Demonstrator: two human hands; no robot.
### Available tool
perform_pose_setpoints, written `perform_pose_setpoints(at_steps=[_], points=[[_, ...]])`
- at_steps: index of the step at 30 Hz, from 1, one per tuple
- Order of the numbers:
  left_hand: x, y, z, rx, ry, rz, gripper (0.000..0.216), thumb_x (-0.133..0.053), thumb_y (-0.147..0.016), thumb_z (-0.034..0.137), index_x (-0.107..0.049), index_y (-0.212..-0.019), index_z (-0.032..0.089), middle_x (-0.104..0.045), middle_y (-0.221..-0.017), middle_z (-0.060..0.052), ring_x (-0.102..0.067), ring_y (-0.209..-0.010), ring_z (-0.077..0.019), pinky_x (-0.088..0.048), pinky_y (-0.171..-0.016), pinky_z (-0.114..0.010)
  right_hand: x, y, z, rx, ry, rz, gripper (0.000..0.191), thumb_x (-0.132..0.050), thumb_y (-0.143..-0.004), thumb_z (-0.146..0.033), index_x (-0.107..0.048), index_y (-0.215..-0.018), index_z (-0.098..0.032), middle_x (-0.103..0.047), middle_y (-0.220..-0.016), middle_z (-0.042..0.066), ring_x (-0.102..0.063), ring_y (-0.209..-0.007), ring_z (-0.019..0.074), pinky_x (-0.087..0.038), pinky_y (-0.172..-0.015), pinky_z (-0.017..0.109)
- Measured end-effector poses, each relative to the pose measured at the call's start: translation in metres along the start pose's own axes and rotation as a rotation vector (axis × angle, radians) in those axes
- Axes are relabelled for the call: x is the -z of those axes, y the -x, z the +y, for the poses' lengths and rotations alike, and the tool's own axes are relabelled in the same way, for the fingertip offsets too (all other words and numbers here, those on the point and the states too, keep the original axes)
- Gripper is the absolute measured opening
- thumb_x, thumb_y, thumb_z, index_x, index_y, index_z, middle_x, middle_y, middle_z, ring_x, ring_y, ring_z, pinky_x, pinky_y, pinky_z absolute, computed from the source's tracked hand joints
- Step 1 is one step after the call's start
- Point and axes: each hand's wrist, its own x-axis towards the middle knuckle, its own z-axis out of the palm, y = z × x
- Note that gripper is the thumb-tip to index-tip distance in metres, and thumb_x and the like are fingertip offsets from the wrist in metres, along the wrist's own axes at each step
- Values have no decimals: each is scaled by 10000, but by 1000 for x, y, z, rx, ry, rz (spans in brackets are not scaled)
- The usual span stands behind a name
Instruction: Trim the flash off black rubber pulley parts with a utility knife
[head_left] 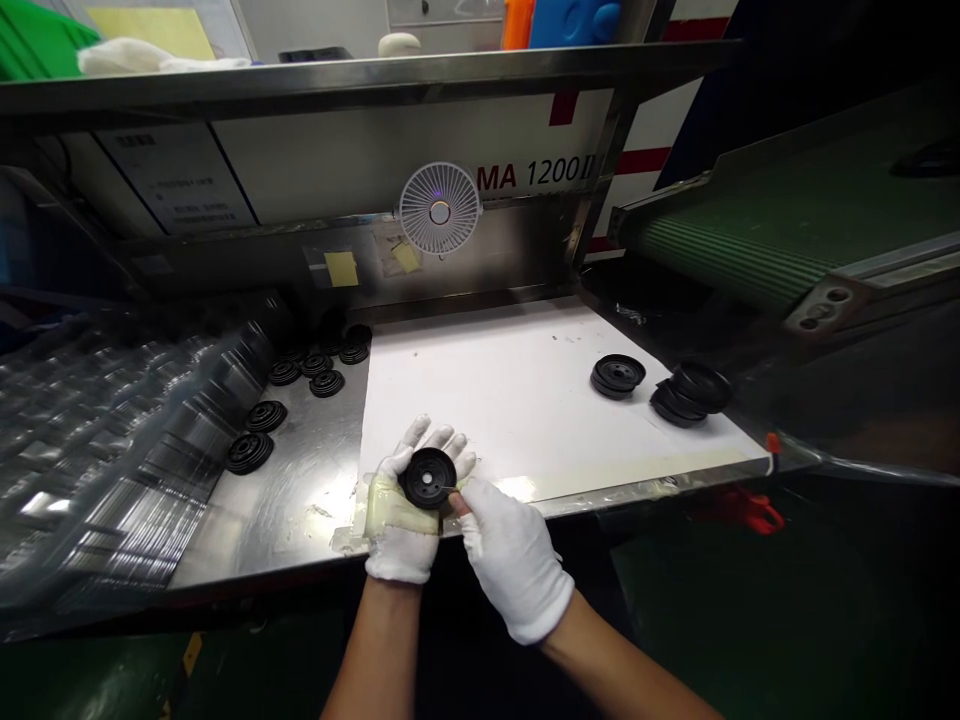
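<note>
My left hand [405, 520], in a white glove with a yellowed palm, faces up and carries a black round plastic part [429, 476]. The thumb lies at the part's left edge, with the fingers stretched out behind it. The part is dish-shaped, with a pale spot at its centre. My right hand [510, 550], also gloved but with a bare fingertip showing, is closed in a pinch at the part's lower right rim. Something thin seems to show at that pinch, too small to name. Both hands are over the front edge of the white sheet [487, 390].
Several black ribbed discs [250, 452] lie at left beside stacked clear plastic trays [142, 450]. Black round parts [618, 374] and a stacked group [690, 392] sit at right. A small fan [440, 210] hangs under the shelf [375, 80]. A green conveyor [750, 240] stands right.
</note>
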Motion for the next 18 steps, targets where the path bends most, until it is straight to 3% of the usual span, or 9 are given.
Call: perform_pose_setpoints(at_steps=[4,8,11,14,18], points=[[5,-5,-1,-43,61,59,211,-560,-719,196,-599,-923,157,-592,-746,-43,-594,-725,-180,-507,-701,-379,-3,2,1,-13,-17,-9,173,-377,-891,-253,-528,-812,-221,-596,-703,-15,-531,-605,143,-269,-552,265],[6,-15,-4,-118,119,118,71,-575,-730,204,-600,-788,173,-569,-670,3,-576,-650,-122,-509,-697,-307,-9,4,-6,-16,-35,-21,188,-373,-892,-265,-517,-777,-229,-587,-669,-25,-530,-586,142,-257,-540,267],[5,-10,-2,-130,105,96,157,-557,-737,177,-611,-884,189,-617,-830,-32,-601,-802,-154,-497,-784,-340,-9,3,-8,-4,-23,-18,198,-375,-890,-268,-513,-755,-223,-589,-660,-19,-528,-576,143,-251,-530,267],[4,0,5,-18,3,24,330,-544,-731,190,-572,-1060,180,-595,-1032,-116,-570,-962,-260,-491,-785,-444,-6,2,-6,8,-18,-4,186,-380,-888,-257,-515,-766,-222,-592,-670,-15,-530,-586,146,-252,-535,270],[6,1,8,-35,40,38,259,-558,-724,185,-593,-980,161,-593,-785,-50,-590,-772,-181,-506,-728,-369,-5,2,-3,-2,-14,-17,162,-385,-884,-241,-530,-817,-224,-599,-709,-11,-535,-612,149,-265,-551,267]])
